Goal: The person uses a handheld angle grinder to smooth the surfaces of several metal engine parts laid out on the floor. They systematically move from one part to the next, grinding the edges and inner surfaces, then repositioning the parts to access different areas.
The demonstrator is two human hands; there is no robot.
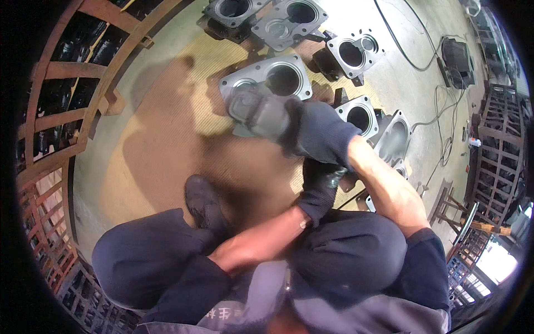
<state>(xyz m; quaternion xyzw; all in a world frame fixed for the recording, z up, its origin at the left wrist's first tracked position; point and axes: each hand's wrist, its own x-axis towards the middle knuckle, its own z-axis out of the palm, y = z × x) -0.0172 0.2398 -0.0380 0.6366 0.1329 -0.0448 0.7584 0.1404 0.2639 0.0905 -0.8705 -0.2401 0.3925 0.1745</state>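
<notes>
My right hand point(264, 116) wears a dark glove and reaches across to the nearest large grey metal casting point(286, 61), a flanged part with a round bore and bolt holes. The hand covers the casting's lower left side. Motion smears its fingers, so I cannot make out whether they hold anything. Beneath the right wrist, my left hand point(324, 181), in a black glove, is beside my right knee, close to the castings on the right. My right forearm and its cuff hide part of it, and its fingers do not show clearly.
More castings stand beyond, among them one at the back point(297, 16) and one on the right point(353, 53). A ribbed tan mat point(161, 139) lies underneath. Wooden crates point(83, 69) line the left. Black cables run to a dark box point(457, 61) at the right.
</notes>
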